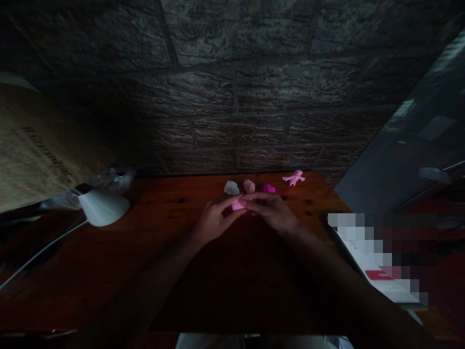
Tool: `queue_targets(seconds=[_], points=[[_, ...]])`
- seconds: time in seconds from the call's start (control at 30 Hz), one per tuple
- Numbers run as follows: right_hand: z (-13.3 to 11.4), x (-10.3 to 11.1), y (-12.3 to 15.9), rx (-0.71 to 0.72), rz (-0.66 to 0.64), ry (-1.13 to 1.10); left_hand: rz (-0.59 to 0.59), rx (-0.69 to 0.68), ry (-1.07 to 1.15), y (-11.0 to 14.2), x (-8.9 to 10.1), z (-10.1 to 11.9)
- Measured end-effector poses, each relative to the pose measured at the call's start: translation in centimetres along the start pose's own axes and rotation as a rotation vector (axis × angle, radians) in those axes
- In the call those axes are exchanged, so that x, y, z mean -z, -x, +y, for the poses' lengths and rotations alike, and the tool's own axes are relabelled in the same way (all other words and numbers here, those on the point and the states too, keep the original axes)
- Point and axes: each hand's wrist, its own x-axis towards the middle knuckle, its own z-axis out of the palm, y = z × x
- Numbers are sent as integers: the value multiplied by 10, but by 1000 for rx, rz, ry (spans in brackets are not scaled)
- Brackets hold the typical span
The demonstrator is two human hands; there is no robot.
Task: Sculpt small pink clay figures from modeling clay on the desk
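A lump of pink modelling clay [238,204] is pinched between my two hands above the wooden table. My left hand [215,216] grips it from the left, thumb and fingers closed on it. From the right, my right hand [273,211] presses on the same lump with its fingertips. Just behind the hands lie a white lump [231,187], a pale pink lump [249,185] and a magenta lump [268,188]. Farther right stands a small pink figure [294,178] with its limbs spread.
A white lamp base [103,207] with a cord stands on the left of the wooden table [174,271], beside a large printed brown shade or bag [39,145] and crumpled clear plastic [114,179]. A brick wall [232,92] rises behind. Papers, partly blurred out [385,276], lie at right.
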Motion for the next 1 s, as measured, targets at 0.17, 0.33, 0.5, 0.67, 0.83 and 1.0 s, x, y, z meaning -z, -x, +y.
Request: queue_targets(seconds=[0.17,0.33,0.5,0.67,0.83,1.0], points=[[4,-4,-1,114,49,112,10,30,-45,-1,0,3],[2,-11,4,405,188,328,20,112,-30,-3,-1,5],[-3,-13,10,599,254,532,-21,168,241,-5,-1,2],[1,-10,7,613,257,593,-73,176,329,-9,0,0],[2,-8,7,699,282,770,-82,191,128,-9,-1,4],[-4,-10,9,805,323,853,-4,233,25,-10,-1,9]])
